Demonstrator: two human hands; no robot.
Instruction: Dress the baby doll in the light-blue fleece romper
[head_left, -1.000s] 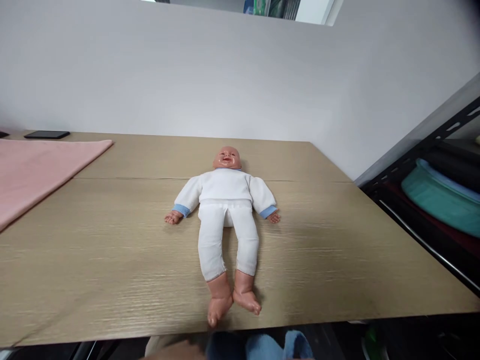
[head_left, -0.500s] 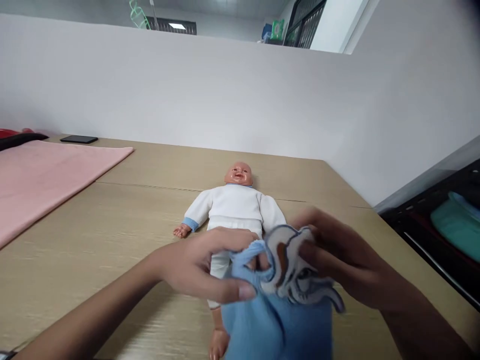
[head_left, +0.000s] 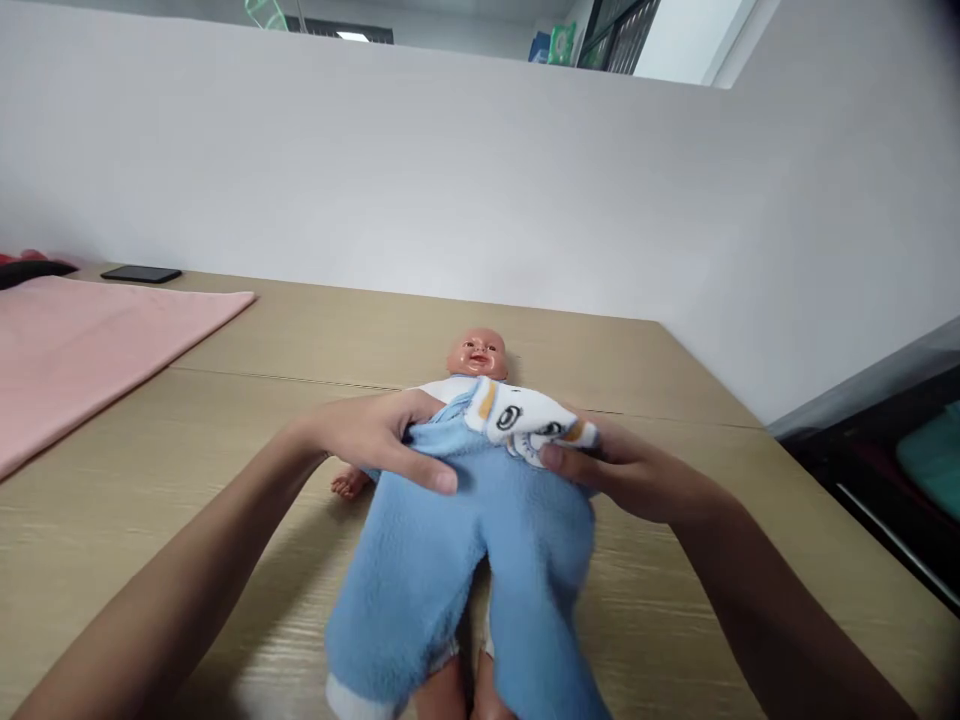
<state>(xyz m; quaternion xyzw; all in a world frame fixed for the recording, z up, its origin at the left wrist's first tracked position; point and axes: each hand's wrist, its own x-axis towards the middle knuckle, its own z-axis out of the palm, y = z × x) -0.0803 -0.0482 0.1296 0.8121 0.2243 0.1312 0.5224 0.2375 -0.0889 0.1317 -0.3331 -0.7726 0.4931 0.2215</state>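
Blue fleece baby overalls (head_left: 450, 540) hang spread above a baby doll (head_left: 478, 354) lying on its back. My left hand (head_left: 386, 432) grips the left side of the waist, thumb in front and fingers behind the cloth. On the other side my right hand (head_left: 626, 465) pinches the top edge beside a white bib flap (head_left: 525, 415) with printed eyes, which is folded forward. The overalls' legs point toward me and cover most of the doll's body. The doll's head, one hand (head_left: 350, 482) and its lower legs (head_left: 441, 692) show around them.
A pink cloth (head_left: 90, 350) covers the left of the wooden table (head_left: 247, 420), with a black phone (head_left: 141, 273) behind it. A white partition wall (head_left: 420, 170) rises at the back. On the right stands a black rack (head_left: 862, 470) holding green fabric (head_left: 934, 455).
The overalls have moved up and away from me and unfolded from a bunch, their two legs now hanging down over the doll. Both hands have shifted to the waist sides.
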